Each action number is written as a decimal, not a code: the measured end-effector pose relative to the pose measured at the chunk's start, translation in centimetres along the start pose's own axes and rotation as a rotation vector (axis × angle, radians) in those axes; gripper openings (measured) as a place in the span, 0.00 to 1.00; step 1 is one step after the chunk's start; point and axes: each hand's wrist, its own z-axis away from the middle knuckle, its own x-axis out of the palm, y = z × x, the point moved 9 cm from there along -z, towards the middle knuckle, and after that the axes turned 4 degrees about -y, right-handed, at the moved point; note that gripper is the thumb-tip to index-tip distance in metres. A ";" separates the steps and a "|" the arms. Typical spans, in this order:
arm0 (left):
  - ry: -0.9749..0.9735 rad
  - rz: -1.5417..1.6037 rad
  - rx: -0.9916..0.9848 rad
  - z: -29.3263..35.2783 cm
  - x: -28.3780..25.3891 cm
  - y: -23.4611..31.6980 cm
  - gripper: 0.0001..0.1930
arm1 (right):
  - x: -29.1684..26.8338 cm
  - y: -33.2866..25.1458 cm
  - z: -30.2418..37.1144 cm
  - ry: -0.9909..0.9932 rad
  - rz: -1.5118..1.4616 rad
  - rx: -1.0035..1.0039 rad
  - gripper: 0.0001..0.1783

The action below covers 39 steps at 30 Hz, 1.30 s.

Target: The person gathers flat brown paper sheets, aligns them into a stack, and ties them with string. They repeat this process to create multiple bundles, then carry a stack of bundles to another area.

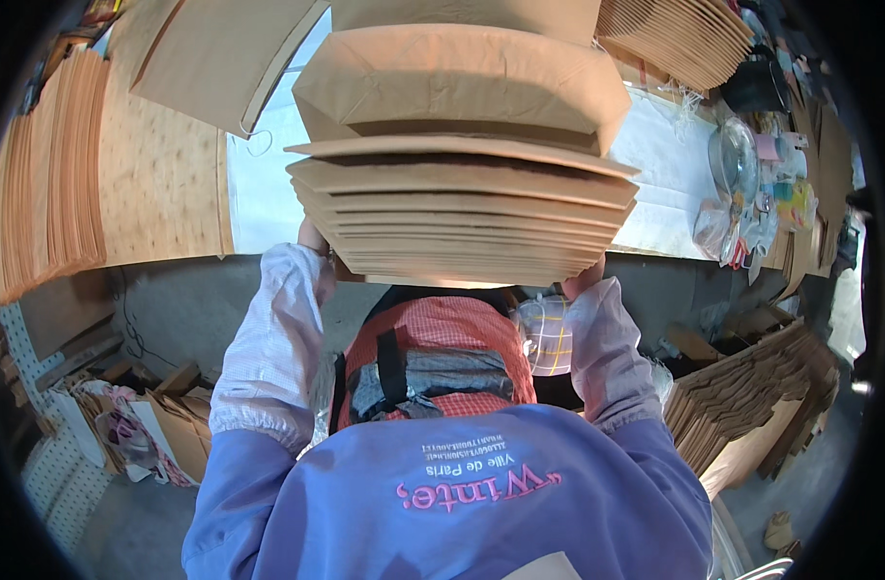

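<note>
A thick stack of brown paper bags (467, 232) stands before me at the table's near edge, folded ends layered toward me. My left hand (312, 236) grips its left side, and my right hand (585, 277) grips its lower right corner. Most of the fingers on both hands are hidden behind the paper. Just beyond the stack, a larger brown paper bag (462, 82) lies with its folded bottom showing. Purple-grey sleeves cover both of my forearms.
White sheeting (660, 159) covers part of the wooden table (162, 174). More bag stacks stand at the far left (51, 174) and back right (675, 39). A flat bag with a cord handle (225, 63) lies back left. Clear containers (733, 159) crowd the right. Cardboard pieces (742, 406) lean below right.
</note>
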 end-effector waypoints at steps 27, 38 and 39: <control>-0.693 -1.735 0.871 14.7 23.3 18.6 0.31 | 22.6 -17.9 -6.8 -0.551 1.388 0.092 0.28; -0.603 -1.883 0.793 14.5 24.0 15.6 0.24 | 14.3 -14.0 -22.7 -0.130 0.885 0.293 0.22; -0.600 -1.887 0.828 14.6 24.1 15.7 0.23 | 15.6 -15.0 -21.5 -0.188 0.897 0.204 0.21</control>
